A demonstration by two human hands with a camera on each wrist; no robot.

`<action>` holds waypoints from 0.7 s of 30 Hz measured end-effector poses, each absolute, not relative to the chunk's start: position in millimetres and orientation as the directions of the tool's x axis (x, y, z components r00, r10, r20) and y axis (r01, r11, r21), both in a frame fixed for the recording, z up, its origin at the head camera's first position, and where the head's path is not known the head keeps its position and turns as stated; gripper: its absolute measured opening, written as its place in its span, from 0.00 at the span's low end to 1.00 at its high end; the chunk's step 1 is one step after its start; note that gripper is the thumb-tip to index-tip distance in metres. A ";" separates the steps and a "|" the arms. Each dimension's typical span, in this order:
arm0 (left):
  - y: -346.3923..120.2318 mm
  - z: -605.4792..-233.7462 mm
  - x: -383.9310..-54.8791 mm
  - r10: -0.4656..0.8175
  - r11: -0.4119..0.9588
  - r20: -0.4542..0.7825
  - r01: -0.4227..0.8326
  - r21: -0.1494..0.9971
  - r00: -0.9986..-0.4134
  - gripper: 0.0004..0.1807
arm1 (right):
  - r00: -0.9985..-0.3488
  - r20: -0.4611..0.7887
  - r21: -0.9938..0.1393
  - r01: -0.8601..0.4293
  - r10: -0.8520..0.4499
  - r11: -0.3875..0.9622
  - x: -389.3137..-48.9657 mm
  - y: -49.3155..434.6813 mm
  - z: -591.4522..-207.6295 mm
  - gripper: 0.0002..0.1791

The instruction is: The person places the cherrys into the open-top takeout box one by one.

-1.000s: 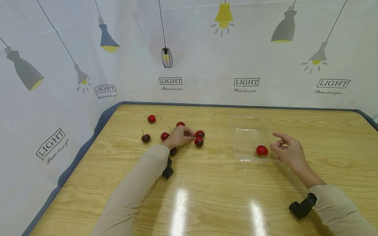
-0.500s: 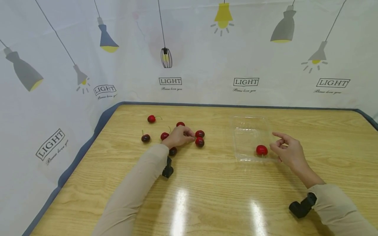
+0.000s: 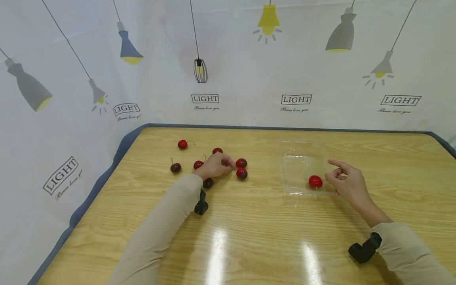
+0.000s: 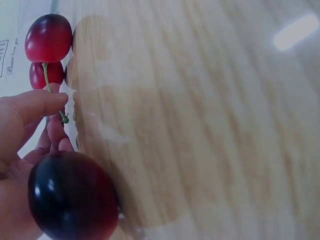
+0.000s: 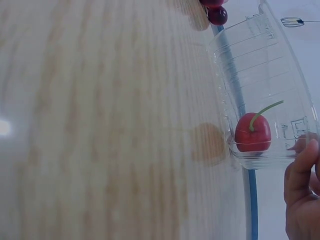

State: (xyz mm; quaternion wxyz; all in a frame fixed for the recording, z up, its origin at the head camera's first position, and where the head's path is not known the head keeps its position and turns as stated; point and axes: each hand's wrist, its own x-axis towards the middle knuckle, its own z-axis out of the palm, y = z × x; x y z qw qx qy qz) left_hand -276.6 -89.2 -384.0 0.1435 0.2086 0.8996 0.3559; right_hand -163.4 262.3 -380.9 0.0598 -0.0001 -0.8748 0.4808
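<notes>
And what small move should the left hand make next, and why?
Probably lift the nearer cherry of the pair beside it slightly: the left hand seems to pinch its stem, and this cherry lies outside the clear container, whose edge the right hand seems to hold.

A glossy wood-grain table (image 3: 270, 233) bears seven visible cherries (image 3: 242, 173), red to near-black, scattered across its left part, two close together; right of them sits a clear plastic container (image 3: 295, 172).
</notes>
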 end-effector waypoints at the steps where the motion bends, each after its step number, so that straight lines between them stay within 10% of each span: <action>1: -89.0 -383.8 -276.2 0.481 0.657 -0.108 0.277 0.701 -0.870 0.06 | -0.993 0.104 -0.840 -0.057 0.057 0.539 -163.3 262.1 -380.8 0.26; 21: -84.8 -374.5 -269.8 0.461 0.648 -0.065 0.286 0.706 -0.885 0.07 | -0.993 0.094 -0.849 -0.039 0.078 0.527 -162.6 260.5 -379.6 0.25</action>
